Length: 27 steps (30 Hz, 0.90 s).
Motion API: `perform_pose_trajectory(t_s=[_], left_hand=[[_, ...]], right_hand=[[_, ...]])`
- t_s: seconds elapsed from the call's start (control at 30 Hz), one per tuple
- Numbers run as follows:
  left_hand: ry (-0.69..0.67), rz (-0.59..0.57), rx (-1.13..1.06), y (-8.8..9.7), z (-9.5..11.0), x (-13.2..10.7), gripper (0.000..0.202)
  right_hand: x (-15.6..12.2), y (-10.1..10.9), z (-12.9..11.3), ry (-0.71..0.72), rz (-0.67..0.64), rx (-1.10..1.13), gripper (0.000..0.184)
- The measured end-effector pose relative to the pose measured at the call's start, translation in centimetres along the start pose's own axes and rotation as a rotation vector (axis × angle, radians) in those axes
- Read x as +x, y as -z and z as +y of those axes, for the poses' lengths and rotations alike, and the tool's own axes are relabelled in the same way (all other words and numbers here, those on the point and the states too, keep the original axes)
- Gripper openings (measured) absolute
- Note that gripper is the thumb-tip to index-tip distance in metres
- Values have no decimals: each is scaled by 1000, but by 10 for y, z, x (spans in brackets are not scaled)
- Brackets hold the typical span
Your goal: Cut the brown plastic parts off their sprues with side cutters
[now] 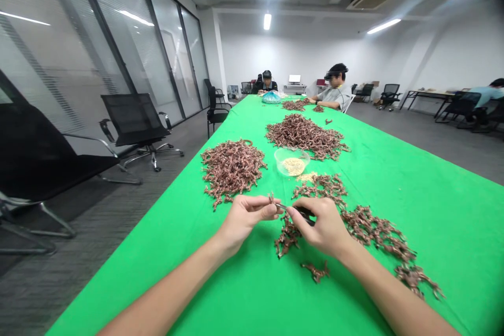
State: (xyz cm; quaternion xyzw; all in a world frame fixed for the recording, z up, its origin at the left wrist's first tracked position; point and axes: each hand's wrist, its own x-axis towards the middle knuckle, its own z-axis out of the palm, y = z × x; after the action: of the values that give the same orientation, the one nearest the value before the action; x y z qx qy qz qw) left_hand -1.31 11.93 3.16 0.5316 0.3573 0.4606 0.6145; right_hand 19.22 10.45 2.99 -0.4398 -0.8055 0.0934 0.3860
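Observation:
My left hand (246, 218) is closed in a pinch on a small brown piece (271, 199) just above the green table (413, 205). My right hand (321, 226) is closed around a thin dark tool (299, 211) whose tip meets the left fingers. Under my hands lies a loose clump of brown pieces (286, 239), and a single piece (317, 271) lies nearer to me. A trail of the same brown pieces (378, 231) runs along my right forearm.
A clear plastic bowl (292, 161) of pale bits stands beyond my hands, between two large brown heaps (232, 168) (305, 135). Two people (334, 89) sit at the table's far end. Black office chairs (136, 123) stand on the floor to the left.

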Motion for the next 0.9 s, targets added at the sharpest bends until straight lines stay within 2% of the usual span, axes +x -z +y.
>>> perform_pose_trajectory(t_s=[0.3,0.7,0.9], left_hand=[[-29,-8,-7,1,0,0,36],[-35,-36,-13,1,-2,0,27],[-80,-31,40,0,0,-1,22]], right_hand=[[-1,2,-4,32,7,56,26],[-1,2,-5,27,-31,84,26],[0,4,-7,27,-47,83,33]])
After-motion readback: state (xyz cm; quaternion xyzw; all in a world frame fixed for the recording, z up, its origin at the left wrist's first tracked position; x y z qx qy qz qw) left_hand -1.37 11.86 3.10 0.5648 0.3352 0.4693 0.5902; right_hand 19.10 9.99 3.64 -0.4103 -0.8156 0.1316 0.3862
